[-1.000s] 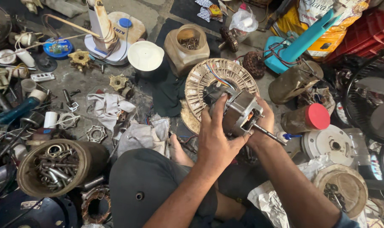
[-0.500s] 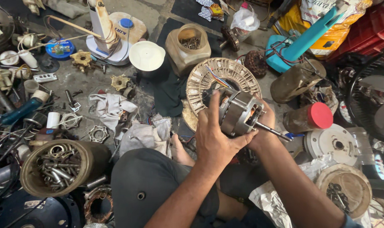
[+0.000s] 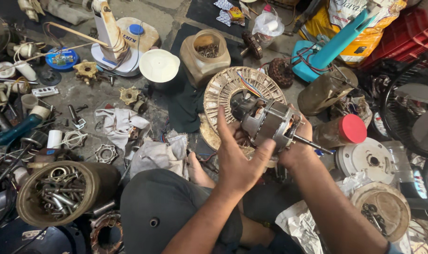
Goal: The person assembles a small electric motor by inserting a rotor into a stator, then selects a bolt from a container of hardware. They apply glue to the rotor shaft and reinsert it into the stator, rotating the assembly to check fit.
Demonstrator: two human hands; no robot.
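Both hands raised together in front of the seated body.

The left hand (image 3: 237,160) is held with its back to the camera, fingers stretched upward and the thumb spread to the right in a loose, open grip. The right hand (image 3: 296,148) is curled closed, mostly hidden, its forearm angled in from the lower right. Both forearms are bare.

Single head-worn view, steeply downward, close over lap and cluttered floor (image 3: 105,94).
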